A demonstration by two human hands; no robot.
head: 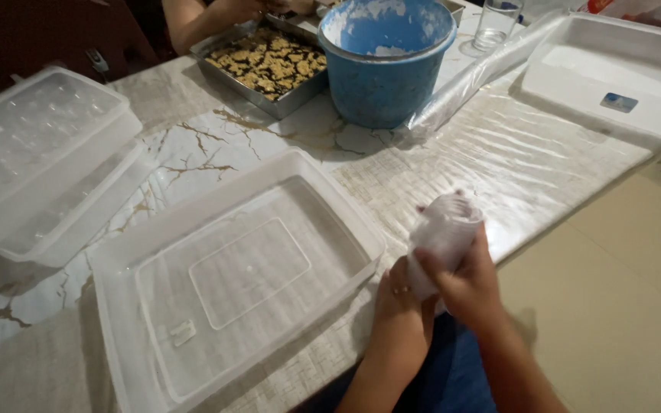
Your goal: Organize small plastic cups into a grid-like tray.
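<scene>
We hold a crumpled white plastic bag [444, 229] in both hands at the near edge of the tabletop [499, 153], just right of the large clear plastic container [231, 283]. Our right hand [468, 287] wraps the bag from the right side, fingers [431, 264] closed around its lower part. Our left hand [399, 302] sits just below and to the left, touching the bag's bottom end; we cannot tell how far its fingers are curled, as the right hand covers them. A ring shows on the left hand.

The clear container lies open-side up, tilted diagonally on the tabletop, with nothing inside it. To its left, stacked clear containers [36, 153] rest at the table's far-left edge.

Further back stands a blue bucket [384, 61] with white residue on its inner wall. Just left of it, touching or nearly so, is a metal tray [269, 65] filled with dark and tan crumbled pieces. Another person's arm [193, 19] reaches to that tray from the far side.

To the right of the bucket lies a roll of clear plastic film [483, 73], then a white tray [613, 73]. A drinking glass [496, 23] stands behind the film.
</scene>
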